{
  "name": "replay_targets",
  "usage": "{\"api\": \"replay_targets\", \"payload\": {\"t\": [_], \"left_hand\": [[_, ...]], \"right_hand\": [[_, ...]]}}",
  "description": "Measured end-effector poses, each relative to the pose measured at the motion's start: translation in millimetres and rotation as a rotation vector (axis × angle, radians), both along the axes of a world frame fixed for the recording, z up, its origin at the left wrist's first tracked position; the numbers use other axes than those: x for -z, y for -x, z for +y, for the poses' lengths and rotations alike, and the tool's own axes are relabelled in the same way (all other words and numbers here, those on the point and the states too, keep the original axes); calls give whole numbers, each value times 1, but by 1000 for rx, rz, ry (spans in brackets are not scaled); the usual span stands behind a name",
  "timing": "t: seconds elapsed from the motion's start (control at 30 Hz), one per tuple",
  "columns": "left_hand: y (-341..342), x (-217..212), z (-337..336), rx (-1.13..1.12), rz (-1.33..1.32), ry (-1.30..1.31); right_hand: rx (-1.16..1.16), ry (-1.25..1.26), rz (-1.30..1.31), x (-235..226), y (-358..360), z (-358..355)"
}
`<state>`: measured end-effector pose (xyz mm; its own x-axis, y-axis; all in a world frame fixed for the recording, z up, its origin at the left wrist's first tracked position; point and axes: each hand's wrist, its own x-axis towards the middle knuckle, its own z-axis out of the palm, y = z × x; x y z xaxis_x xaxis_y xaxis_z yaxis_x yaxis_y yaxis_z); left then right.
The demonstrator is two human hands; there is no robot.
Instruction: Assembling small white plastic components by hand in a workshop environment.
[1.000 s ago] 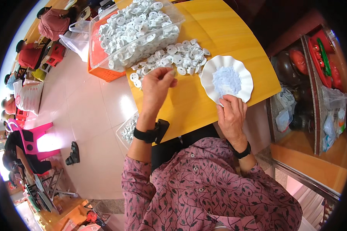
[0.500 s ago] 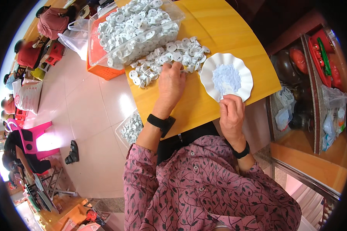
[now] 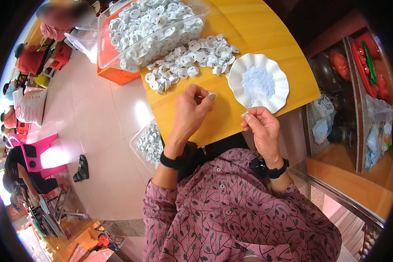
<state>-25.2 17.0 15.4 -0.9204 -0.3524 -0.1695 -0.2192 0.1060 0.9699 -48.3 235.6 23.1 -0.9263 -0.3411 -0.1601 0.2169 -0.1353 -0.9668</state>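
My left hand (image 3: 191, 110) is closed in a pinch on a small round white plastic part (image 3: 212, 95), held over the table between the pile and the plate. Behind it lies a loose pile of the same white plastic parts (image 3: 192, 59). My right hand (image 3: 263, 129) is pinched just below the plate's near edge, with something tiny and pale at the fingertips that I cannot make out. A white scalloped plate (image 3: 280, 94) bears a heap of small pale bluish-white pieces (image 3: 258, 81), too fine to name.
A clear plastic bin (image 3: 161, 41) full of white parts sits on an orange crate (image 3: 118, 75) at the table's left. Below the yellow table (image 3: 262, 26) is another clear container (image 3: 149, 144) of parts. Shelves (image 3: 353, 109) stand at right; a pink chair (image 3: 37, 155) and seated people are at left.
My left hand has drawn back from the pile toward me, now with a white plastic part in its fingers. My right hand has moved slightly off the plate's near rim.
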Motion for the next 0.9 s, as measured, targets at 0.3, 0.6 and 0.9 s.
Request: {"api": "replay_targets", "payload": {"t": [0.3,0.6,0.9], "left_hand": [[-44,3,24,-113,105,-592],[-59,16,30,-112,119,-829],[-63,14,34,-90,161,-943]], "right_hand": [[-30,37,-35,-11,-12,-19],[-119,-39,42,-8,-20,-26],[-83,-82,247,-2,-20,-33]]}}
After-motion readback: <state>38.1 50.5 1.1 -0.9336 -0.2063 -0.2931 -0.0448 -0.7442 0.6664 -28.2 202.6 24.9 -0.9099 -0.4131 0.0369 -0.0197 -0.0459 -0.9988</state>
